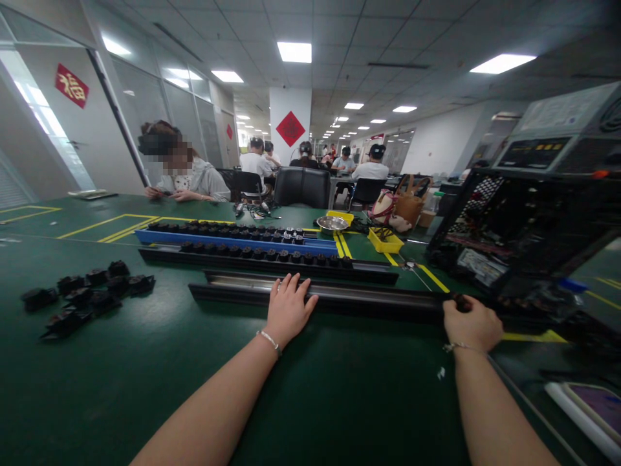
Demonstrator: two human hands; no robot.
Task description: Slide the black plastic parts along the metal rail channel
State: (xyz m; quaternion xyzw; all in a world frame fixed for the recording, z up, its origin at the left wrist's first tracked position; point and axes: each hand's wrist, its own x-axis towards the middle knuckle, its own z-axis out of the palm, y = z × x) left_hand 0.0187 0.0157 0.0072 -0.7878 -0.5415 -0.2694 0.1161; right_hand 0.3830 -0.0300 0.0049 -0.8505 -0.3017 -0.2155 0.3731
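Note:
A long black channel-shaped rail (359,296) lies crosswise on the green table in front of me. My left hand (287,307) rests on it left of its middle, with the fingers stretched out and spread over the edge. At the rail's right end my right hand (473,322) is closed, thumb and fingers curled round a small dark part (464,303), whose kind I cannot make out. Just beyond lies another black rail (369,270) carrying a row of small black blocks (259,254). Behind that is a blue rail (204,241) with more black blocks along it.
Several loose black parts (99,301) lie at the left. An open computer case (514,226) stands at the right, near a device with a screen (592,408). Farther back are a metal bowl (332,223) and a yellow bin (385,241). A co-worker (194,178) sits across the table.

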